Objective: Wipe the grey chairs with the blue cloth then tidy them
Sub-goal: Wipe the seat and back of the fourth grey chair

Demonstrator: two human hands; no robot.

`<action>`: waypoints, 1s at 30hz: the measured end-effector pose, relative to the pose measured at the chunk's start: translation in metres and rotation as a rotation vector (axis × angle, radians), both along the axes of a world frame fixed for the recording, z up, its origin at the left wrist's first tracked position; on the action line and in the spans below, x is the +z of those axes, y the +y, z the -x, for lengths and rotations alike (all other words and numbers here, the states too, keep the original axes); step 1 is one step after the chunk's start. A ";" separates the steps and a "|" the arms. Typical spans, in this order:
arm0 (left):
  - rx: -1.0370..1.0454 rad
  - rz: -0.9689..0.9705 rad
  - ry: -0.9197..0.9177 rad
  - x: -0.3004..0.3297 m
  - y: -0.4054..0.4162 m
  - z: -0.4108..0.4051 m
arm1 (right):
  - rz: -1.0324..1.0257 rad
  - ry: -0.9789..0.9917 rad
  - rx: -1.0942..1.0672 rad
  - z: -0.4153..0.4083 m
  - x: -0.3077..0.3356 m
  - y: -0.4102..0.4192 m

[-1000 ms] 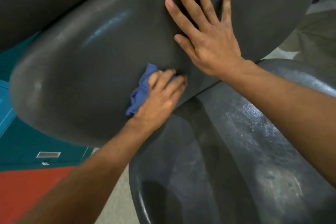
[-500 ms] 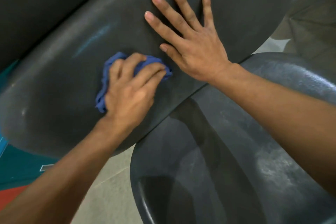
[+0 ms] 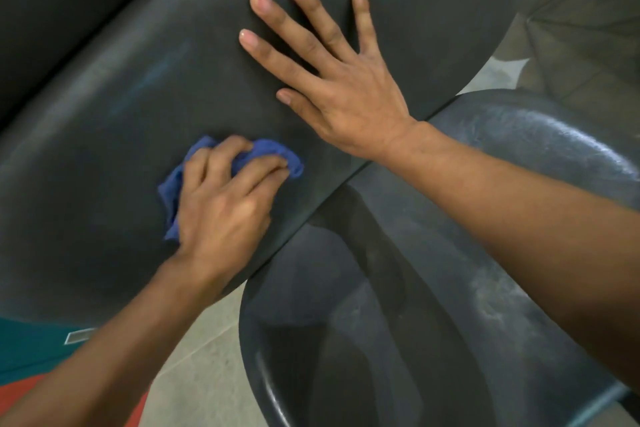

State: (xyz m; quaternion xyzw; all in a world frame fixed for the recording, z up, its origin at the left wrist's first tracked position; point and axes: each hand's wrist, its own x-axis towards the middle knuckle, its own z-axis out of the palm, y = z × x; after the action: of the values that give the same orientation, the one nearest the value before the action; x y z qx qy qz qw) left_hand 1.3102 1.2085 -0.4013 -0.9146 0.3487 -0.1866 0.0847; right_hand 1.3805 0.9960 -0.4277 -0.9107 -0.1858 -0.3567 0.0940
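A large grey chair shell [image 3: 114, 135] fills the upper left, its smooth curved surface facing me. My left hand [image 3: 221, 204] grips a bunched blue cloth [image 3: 277, 152] and presses it against that shell near its lower edge. My right hand [image 3: 339, 80] lies flat on the same shell, fingers straight and spread, just above and to the right of the cloth. A second grey chair [image 3: 519, 163] sits below and to the right, its dusty seat hollow open towards me under my right forearm.
Another dark grey curved surface [image 3: 52, 10] crosses the top left corner. Pale floor tiles [image 3: 197, 357] show between the chairs, with teal and red floor areas [image 3: 31, 350] at the lower left. More grey floor shows at the upper right.
My left hand has slid the blue cloth along the shell, first leftwards and then slightly back to the right. My right hand stays flat on the shell. The view has shifted a little.
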 end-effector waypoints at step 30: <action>0.443 1.363 0.775 0.075 -0.032 0.089 | -1.813 1.312 0.307 0.161 0.064 0.044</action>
State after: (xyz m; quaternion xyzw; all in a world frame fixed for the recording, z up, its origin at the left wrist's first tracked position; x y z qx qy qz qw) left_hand 1.2212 1.1761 -0.3264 -0.8126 -0.0259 -0.0069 -0.5822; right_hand 1.2197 1.0398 -0.3633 -0.4855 0.1170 0.2024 0.8424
